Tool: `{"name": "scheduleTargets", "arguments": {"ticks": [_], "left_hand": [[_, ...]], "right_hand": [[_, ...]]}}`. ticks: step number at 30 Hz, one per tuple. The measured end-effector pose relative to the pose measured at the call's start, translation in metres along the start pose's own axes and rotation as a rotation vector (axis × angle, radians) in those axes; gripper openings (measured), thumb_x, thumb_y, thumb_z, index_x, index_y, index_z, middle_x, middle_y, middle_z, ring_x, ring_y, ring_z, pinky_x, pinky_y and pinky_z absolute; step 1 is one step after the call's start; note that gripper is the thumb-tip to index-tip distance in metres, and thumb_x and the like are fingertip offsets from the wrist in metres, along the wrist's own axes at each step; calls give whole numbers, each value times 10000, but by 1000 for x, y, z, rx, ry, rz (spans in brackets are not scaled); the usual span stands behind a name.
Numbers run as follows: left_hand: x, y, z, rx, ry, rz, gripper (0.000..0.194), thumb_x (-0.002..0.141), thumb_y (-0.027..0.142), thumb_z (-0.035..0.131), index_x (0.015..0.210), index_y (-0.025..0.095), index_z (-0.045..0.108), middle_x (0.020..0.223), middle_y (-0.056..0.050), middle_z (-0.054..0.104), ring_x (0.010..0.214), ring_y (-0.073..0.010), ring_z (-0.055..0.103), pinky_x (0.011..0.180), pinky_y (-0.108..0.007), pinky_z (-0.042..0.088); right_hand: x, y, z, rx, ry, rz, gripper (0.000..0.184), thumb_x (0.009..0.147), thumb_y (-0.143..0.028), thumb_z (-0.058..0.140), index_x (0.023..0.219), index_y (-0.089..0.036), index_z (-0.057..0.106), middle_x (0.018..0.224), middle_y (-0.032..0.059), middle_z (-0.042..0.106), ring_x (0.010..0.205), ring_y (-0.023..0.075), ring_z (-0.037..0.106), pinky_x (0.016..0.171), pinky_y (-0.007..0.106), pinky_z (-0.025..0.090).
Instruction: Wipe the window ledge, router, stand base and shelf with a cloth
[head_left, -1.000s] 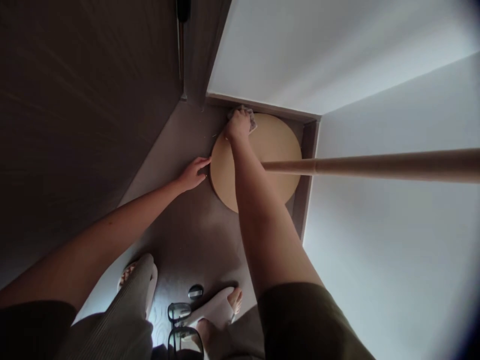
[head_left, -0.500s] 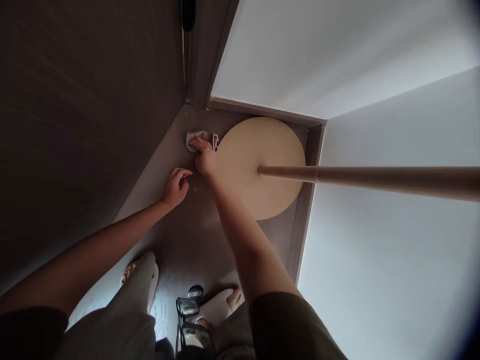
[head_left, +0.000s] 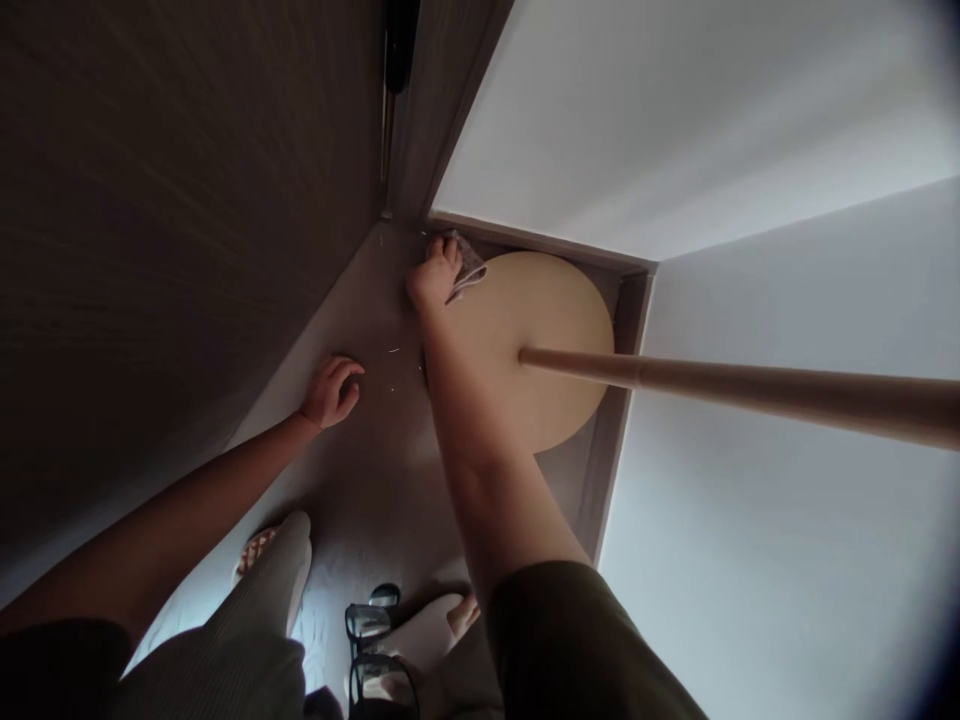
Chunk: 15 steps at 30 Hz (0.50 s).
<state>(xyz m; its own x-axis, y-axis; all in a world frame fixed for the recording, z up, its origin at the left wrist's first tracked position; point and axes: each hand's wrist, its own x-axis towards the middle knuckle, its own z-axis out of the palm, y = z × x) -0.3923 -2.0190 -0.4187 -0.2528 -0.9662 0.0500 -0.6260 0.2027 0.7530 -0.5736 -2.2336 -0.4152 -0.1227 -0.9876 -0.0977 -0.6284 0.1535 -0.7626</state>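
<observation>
My right hand (head_left: 435,274) is closed on a greyish cloth (head_left: 469,266), close to the skirting board and at the left rim of a round tan base (head_left: 559,300). Part of the cloth is hidden by my fingers. Lower and to the left, my left hand (head_left: 330,392) hovers with curled fingers apart and nothing in it. Small pale bits of debris (head_left: 394,351) lie on the dark floor (head_left: 367,470) between my hands and the base.
A wooden pole (head_left: 720,391) rises from the round base toward the right. White walls (head_left: 750,520) with a brown skirting board (head_left: 540,236) meet in the corner. A dark wood panel (head_left: 187,200) stands on the left. Glasses (head_left: 382,680) hang in the lower view above my feet.
My right hand has swept the cloth up and right, toward the skirting board and the base's rim. My left hand has drawn back down and left. More pale bits show on the floor.
</observation>
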Motion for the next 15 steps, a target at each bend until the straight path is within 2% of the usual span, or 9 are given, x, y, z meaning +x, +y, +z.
{"name": "scheduleTargets", "arguments": {"ticks": [2, 4, 6, 8, 12, 15], "left_hand": [[-1, 1, 1, 15, 1, 12, 190, 836, 241, 489, 1007, 243, 573, 945, -67, 624, 930, -241, 593, 859, -414, 502], [-2, 1, 2, 23, -4, 12, 193, 844, 250, 486, 1016, 240, 572, 958, -71, 627, 939, -239, 591, 870, -412, 496], [-3, 2, 3, 29, -8, -2, 195, 846, 263, 485, 1018, 242, 573, 973, -77, 626, 952, -242, 590, 881, -416, 488], [-3, 2, 3, 32, -5, -16, 198, 843, 267, 487, 1019, 240, 575, 982, -82, 625, 954, -243, 590, 882, -416, 485], [-2, 2, 3, 23, 2, -26, 205, 828, 264, 495, 1009, 241, 587, 977, -84, 624, 952, -248, 588, 891, -422, 480], [-3, 2, 4, 4, 0, -40, 209, 815, 267, 505, 1002, 249, 596, 977, -83, 624, 956, -254, 584, 893, -429, 478]], "right_hand": [[0, 0, 14, -21, -50, -29, 412, 876, -283, 468, 1213, -85, 596, 1367, 216, 488, 1430, 331, 333, 1183, 628, 216], [-2, 2, 20, 14, -62, -62, 413, 888, -329, 473, 1209, -108, 611, 1369, 182, 509, 1460, 308, 268, 1207, 604, 164], [-8, 2, 18, 99, -70, -73, 396, 889, -378, 503, 1179, -145, 639, 1345, 136, 561, 1477, 264, 200, 1227, 551, 118], [-20, 2, 12, 163, -136, -90, 350, 878, -410, 543, 1128, -199, 668, 1308, 87, 616, 1474, 216, 190, 1237, 486, 118], [-46, -2, 0, 143, -330, -126, 260, 863, -305, 523, 1042, -250, 705, 1295, 38, 646, 1369, 202, 427, 1223, 412, 276], [-51, -4, -10, 158, -277, -77, 334, 871, -231, 440, 1095, -245, 688, 1257, 46, 664, 1307, 210, 511, 1206, 448, 330]]}}
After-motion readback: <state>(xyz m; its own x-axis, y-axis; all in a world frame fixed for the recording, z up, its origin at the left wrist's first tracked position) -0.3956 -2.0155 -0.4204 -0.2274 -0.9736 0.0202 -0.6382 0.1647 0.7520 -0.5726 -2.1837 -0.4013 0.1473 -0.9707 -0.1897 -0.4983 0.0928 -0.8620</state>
